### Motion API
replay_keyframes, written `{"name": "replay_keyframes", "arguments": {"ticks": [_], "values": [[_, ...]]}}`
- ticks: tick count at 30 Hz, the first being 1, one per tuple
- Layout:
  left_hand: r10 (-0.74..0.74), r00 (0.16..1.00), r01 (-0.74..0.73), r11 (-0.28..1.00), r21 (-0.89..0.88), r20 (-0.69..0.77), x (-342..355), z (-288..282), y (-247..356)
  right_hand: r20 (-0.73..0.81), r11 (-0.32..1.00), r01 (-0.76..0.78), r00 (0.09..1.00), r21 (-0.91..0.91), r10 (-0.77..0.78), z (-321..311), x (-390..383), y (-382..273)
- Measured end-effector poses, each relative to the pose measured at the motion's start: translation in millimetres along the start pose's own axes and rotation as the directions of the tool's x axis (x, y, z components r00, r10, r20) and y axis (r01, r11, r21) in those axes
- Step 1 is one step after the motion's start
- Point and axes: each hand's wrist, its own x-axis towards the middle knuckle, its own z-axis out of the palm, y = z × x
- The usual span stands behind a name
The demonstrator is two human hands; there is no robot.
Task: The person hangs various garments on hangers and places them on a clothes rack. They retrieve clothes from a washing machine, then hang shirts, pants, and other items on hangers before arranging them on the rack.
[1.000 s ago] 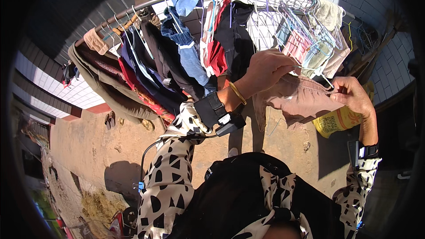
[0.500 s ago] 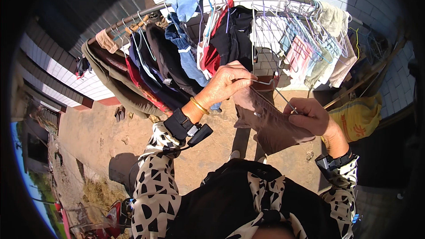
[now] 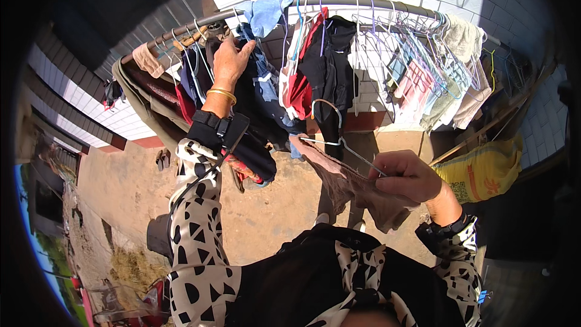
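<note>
Near the rail (image 3: 423, 10), my left hand (image 3: 233, 54) is raised among the hanging dark garments (image 3: 254, 145), its fingers curled over something I cannot make out beside blue denim (image 3: 264, 82). Lower at the right, my right hand (image 3: 405, 175) is closed on a wire hanger (image 3: 357, 154) that carries a dusty pink garment (image 3: 345, 184), which droops below the hook.
Pastel clip hangers (image 3: 417, 79) crowd the rail's right end; olive clothing (image 3: 139, 103) hangs at its left. A yellow sack (image 3: 490, 163) leans at the right near wooden poles (image 3: 460, 139). Shoes (image 3: 162, 158) lie by the wall. A red vehicle (image 3: 154, 293) is lower left.
My left hand has left the hanger and moved up and left into the hanging clothes, where dark garments have shifted. My right hand, still holding the hanger and pink garment, has moved down and left.
</note>
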Motion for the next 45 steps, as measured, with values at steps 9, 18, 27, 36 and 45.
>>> {"name": "replay_keyframes", "arguments": {"ticks": [9, 18, 27, 36, 45], "values": [[-0.131, 0.987, 0.124, 0.989, -0.077, -0.096, 25, 27, -39, -0.138, 0.985, 0.126, 0.980, -0.121, -0.142, 44, 83, -10], [-0.154, 0.987, 0.129, 0.934, -0.333, -0.050, 40, 8, -88, -0.310, 0.947, 0.279, 0.896, -0.162, -0.317, 68, 187, -25], [-0.098, 0.995, 0.098, 0.919, -0.382, 0.019, 56, -31, -130, -0.447, 0.809, 0.269, 0.722, -0.523, -0.529, 35, 392, -38], [0.138, 0.990, -0.132, 0.973, -0.187, 0.018, 54, -10, -101, -0.459, 0.661, 0.028, 0.698, -0.750, -0.550, 5, 418, 12], [0.250, 0.875, 0.064, 0.789, -0.611, 0.414, -164, 114, -65, -0.440, 0.808, -0.305, 0.896, -0.505, 0.063, -63, 232, 256]]}}
